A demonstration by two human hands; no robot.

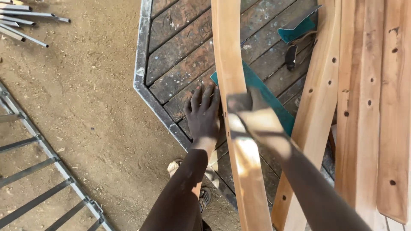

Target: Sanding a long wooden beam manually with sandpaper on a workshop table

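The fingers (204, 97) of the left hand (203, 117) lie flat and slightly spread on the dark slatted table top (180, 47), their tips pointing to the far side, with the inner edge of the hand touching the left edge of the curved wooden piece (233, 60). That pale, bowed piece runs from the far edge of the view down to the near edge, lying across the table. The right hand (252, 117) sits on top of it, just right of the left hand; it is blurred and streaked by sunlight, so whether its fingers are curled or flat cannot be told. Both forearms come in from the near edge, the left nearly straight, the right angled in from the right. A teal sheet (274, 107) lies under the curved piece, partly hidden by the right hand. To the right lie more curved pieces and drilled wooden boards (368, 102), cut off by the frame. A sandalled foot (204, 196) shows below the left arm on the sandy ground (85, 107).
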